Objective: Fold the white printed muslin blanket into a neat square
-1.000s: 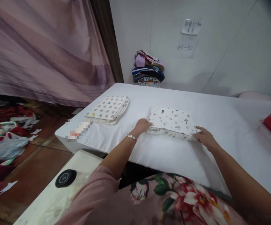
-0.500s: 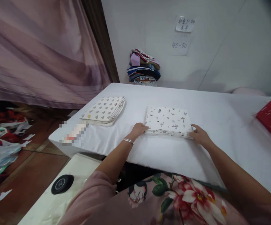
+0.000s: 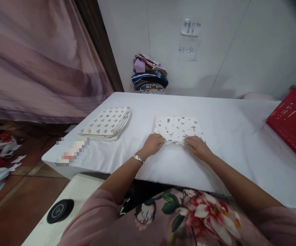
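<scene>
A white folded cloth (image 3: 175,128) with small grey prints lies flat on the white-covered table (image 3: 229,136) in front of me, its layered edge facing me. My left hand (image 3: 153,144) is at the near left corner, fingers closed on that edge. On the same edge, further right, my right hand (image 3: 197,146) grips the layers with its fingertips; the thumbs are partly hidden. To the left rests a second folded cloth (image 3: 107,121), white with grey mouse-head-like shapes, touched by neither hand.
Behind the table stands a stack of folded fabrics (image 3: 149,75) against the wall. A red plastic basket (image 3: 293,119) sits at the right. At the lower left, a round black object (image 3: 60,211) is on a white surface (image 3: 86,184). A partly blurred-out strip (image 3: 72,152) lies near the table's left corner.
My right hand has moved left along the cloth's near edge, from its right corner toward the middle. My left hand has shifted slightly inward. The view has turned a little right, showing more basket.
</scene>
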Available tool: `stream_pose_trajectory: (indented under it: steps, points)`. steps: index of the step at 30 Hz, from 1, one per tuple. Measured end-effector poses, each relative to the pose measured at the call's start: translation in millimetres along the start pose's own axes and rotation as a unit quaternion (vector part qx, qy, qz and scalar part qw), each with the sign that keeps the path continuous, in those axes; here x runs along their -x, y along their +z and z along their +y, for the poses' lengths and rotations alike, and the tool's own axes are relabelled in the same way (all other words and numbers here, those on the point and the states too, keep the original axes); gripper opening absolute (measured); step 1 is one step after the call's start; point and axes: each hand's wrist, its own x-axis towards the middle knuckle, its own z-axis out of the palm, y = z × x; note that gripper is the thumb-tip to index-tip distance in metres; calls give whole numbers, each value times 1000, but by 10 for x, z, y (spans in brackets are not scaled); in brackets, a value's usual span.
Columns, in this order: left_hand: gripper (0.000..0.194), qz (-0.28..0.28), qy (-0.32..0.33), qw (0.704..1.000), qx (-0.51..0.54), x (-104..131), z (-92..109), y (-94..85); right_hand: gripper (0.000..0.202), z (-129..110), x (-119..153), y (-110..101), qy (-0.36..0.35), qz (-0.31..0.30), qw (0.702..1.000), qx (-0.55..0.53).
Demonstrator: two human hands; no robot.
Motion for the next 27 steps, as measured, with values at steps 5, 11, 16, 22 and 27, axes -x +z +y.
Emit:
stream_pose_trajectory:
  steps: [5, 11, 16, 22, 27]
  points:
    - [22, -36, -8, 999, -11, -28, -10, -41, 34, 48, -65, 53, 3, -38, 999, 12]
    - [16, -53, -34, 998, -14, -132, 19, -52, 33, 94, -101, 71, -10, -41, 999, 14]
    - [12, -40, -22, 999, 2, -135, 36, -37, 34, 94, -34, 116, -1, 11, 1000, 14]
    - [18, -7, 30, 999, -35, 53, 7, 50, 33, 71, 50, 163, -22, 16, 999, 19]
    - [28, 14, -5, 1000, 1, -54, 80, -4, 33, -12, 49, 161, -22, 25, 999, 23]
